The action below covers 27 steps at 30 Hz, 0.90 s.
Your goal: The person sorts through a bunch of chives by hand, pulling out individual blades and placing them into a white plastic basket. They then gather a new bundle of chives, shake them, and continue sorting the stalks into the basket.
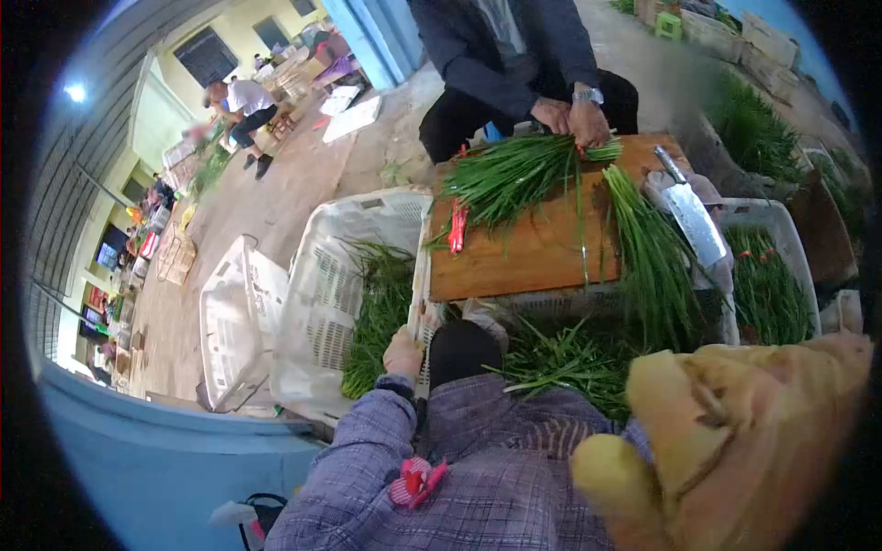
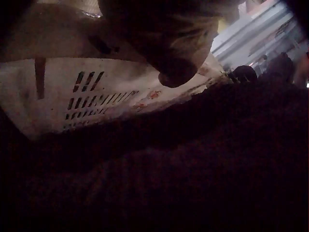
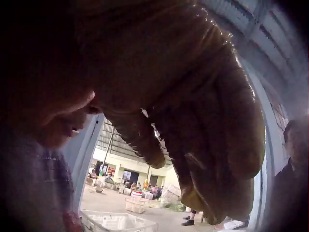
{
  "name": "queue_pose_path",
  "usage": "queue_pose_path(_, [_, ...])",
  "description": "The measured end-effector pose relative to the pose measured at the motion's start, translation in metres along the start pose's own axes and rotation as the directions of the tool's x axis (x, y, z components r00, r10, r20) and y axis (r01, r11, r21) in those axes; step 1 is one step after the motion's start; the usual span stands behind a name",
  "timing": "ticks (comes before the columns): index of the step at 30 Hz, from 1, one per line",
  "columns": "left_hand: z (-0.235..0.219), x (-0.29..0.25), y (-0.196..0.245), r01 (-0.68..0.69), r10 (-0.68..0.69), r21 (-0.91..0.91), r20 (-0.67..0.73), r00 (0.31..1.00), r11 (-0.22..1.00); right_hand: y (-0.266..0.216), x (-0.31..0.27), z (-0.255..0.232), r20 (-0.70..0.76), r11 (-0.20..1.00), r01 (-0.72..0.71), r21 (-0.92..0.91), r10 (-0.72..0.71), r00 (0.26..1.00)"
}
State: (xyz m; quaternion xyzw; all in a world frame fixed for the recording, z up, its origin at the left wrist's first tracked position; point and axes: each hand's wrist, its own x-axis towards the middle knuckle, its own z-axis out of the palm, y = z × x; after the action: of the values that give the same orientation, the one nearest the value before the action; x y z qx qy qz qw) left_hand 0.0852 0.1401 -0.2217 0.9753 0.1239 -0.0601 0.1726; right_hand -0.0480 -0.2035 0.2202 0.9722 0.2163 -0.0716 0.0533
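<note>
Gripping white slotted crate (image 1: 310, 312) with left hand (image 1: 402, 354), slender green leaves (image 1: 378, 308) inside, gloved right hand (image 1: 744, 432) uncurled

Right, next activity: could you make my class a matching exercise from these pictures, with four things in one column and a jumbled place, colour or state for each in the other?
Things
1. Cleaver
2. Camera wearer's left hand
3. Wooden board
4. Camera wearer's right hand

Places, colours and states
A. Brown, beneath a green bundle handled by the person opposite
B. Gloved in yellow and raised close to the head camera
C. Silvery, lying at the board's right side, handle pointing away from the wearer
D. At the rim of a white crate

Right pairs: 1-C, 2-D, 3-A, 4-B
</note>
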Motion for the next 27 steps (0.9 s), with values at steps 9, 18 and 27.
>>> queue_pose_path(9, [-0.023, -0.01, 0.024, 0.013, -0.012, 0.058, -0.02, 1.0, 0.998, 0.019, -0.038, 0.001, -0.034, 0.979, -0.199, 0.039, 0.201, 0.979])
queue_pose_path(18, [-0.009, -0.002, 0.005, -0.036, 0.037, -0.028, 0.031, 0.999, 0.999, 0.029, -0.065, 0.02, 0.077, 0.918, -0.372, 0.138, 0.364, 0.928])
queue_pose_path(27, [-0.016, -0.012, 0.021, -0.002, 0.002, -0.008, -0.049, 0.999, 1.0, 0.04, -0.068, 0.031, 0.125, 0.904, -0.368, 0.217, 0.348, 0.929])
